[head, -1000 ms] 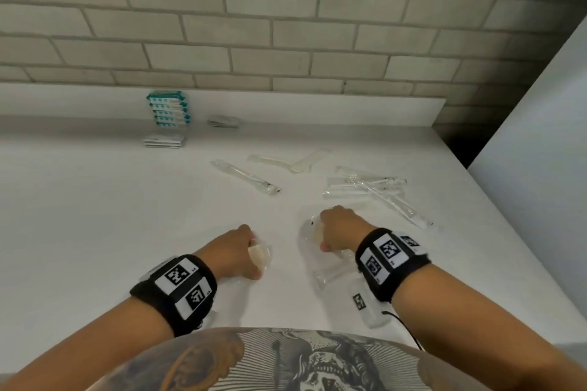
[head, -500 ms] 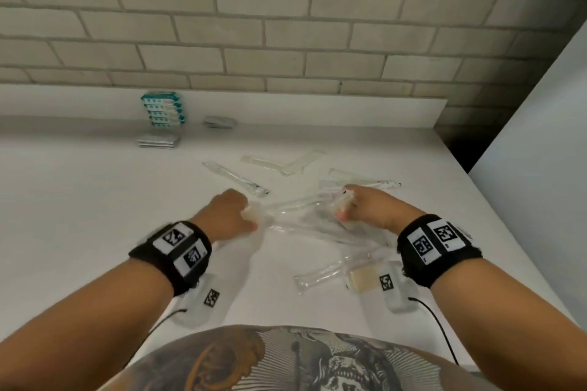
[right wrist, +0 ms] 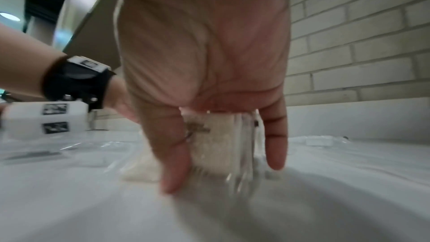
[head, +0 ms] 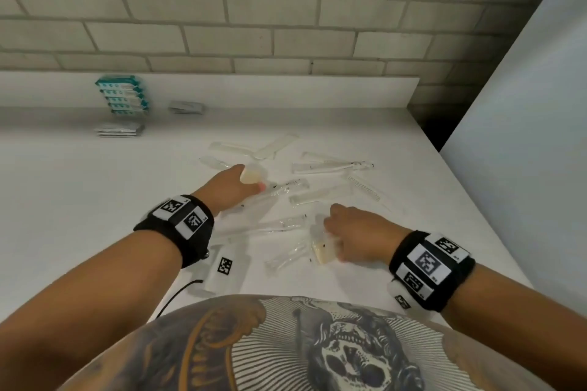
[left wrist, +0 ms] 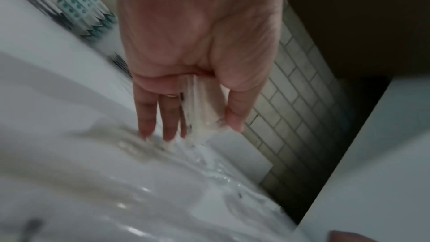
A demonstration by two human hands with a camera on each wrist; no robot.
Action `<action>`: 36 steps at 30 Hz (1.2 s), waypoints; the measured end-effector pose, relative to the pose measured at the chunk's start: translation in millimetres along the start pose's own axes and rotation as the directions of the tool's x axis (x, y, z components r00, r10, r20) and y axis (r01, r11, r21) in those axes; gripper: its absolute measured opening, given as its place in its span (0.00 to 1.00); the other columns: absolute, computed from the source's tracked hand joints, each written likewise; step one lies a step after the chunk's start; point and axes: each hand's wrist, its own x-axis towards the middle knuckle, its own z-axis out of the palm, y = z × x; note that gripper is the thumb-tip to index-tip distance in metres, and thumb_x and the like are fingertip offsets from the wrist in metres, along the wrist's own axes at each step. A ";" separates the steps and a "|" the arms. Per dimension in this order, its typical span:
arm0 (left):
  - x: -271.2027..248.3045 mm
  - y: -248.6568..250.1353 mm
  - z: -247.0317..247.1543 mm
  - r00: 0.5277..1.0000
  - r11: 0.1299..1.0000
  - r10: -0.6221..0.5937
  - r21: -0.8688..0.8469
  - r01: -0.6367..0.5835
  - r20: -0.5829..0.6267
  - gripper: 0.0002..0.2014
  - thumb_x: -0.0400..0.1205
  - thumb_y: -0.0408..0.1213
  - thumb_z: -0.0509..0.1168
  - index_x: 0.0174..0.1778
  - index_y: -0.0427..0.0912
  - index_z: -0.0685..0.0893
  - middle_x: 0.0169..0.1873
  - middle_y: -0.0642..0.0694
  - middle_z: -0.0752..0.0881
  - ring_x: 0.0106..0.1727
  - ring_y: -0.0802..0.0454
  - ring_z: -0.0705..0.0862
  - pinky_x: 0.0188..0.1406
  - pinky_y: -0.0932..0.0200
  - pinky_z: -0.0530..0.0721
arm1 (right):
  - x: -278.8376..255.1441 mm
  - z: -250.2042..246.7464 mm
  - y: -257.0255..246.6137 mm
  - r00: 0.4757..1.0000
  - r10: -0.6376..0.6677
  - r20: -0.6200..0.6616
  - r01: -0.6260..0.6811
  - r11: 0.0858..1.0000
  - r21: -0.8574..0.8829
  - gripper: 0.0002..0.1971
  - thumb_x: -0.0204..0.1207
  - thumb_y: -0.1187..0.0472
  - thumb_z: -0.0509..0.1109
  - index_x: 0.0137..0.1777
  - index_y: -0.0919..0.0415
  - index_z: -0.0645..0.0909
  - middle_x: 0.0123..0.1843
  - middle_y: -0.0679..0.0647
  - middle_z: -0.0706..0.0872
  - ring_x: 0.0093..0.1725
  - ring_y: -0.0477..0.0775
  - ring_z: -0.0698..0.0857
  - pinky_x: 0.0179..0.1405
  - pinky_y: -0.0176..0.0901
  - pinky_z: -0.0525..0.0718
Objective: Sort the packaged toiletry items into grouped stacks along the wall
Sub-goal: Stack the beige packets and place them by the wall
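Two hands worked over a white counter [head: 79,200]. From above, the left hand [head: 227,189] held a cream packet [head: 251,175] among scattered clear-wrapped toiletries [head: 330,165]. Only its wrist view showed thumb and fingers [left wrist: 171,115] pinching it. The right hand [head: 355,233] clasped another cream packet [right wrist: 218,144] against the counter. A teal-packet stack [head: 122,95] stood along the wall.

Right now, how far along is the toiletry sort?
Done: teal packet stack and two grey stacks sit by the wall.

In hand: left hand grips one wrapped soap bar; right hand grips another.

Left: clear-wrapped combs and toothbrushes lie scattered mid-counter.
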 end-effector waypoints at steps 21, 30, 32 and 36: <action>-81.1 19.6 -13.9 0.962 0.580 0.271 -0.793 -0.184 -0.025 0.22 0.79 0.37 0.69 0.69 0.36 0.79 0.62 0.36 0.86 0.64 0.40 0.85 0.62 0.45 0.84 | 50.6 -72.6 -85.4 0.950 0.144 -0.278 0.243 0.224 0.944 0.23 0.68 0.54 0.81 0.55 0.58 0.72 0.44 0.53 0.83 0.36 0.50 0.83 0.35 0.44 0.81; -94.6 -5.0 -50.2 0.951 0.476 0.268 -0.838 -0.267 -0.151 0.23 0.79 0.30 0.69 0.70 0.33 0.76 0.58 0.37 0.86 0.60 0.41 0.85 0.58 0.52 0.83 | 73.5 -86.4 -131.8 0.920 0.185 -0.346 0.312 0.190 0.931 0.19 0.71 0.55 0.79 0.32 0.60 0.71 0.29 0.53 0.78 0.27 0.50 0.77 0.28 0.44 0.80; -98.5 -8.9 -57.3 0.957 0.428 0.258 -0.872 -0.237 -0.133 0.17 0.83 0.32 0.65 0.68 0.33 0.80 0.58 0.37 0.87 0.60 0.40 0.86 0.59 0.51 0.84 | 75.6 -90.8 -145.2 0.930 0.125 -0.345 0.331 0.118 0.936 0.13 0.75 0.57 0.76 0.40 0.67 0.80 0.38 0.61 0.85 0.33 0.55 0.84 0.32 0.46 0.84; -103.4 -20.6 -72.3 0.975 0.408 0.213 -0.901 -0.150 -0.066 0.17 0.85 0.39 0.61 0.68 0.35 0.80 0.58 0.34 0.87 0.61 0.31 0.85 0.58 0.41 0.86 | 82.0 -96.0 -163.0 0.935 0.060 -0.351 0.342 0.121 0.932 0.09 0.78 0.63 0.72 0.51 0.69 0.85 0.43 0.61 0.89 0.41 0.58 0.87 0.40 0.47 0.86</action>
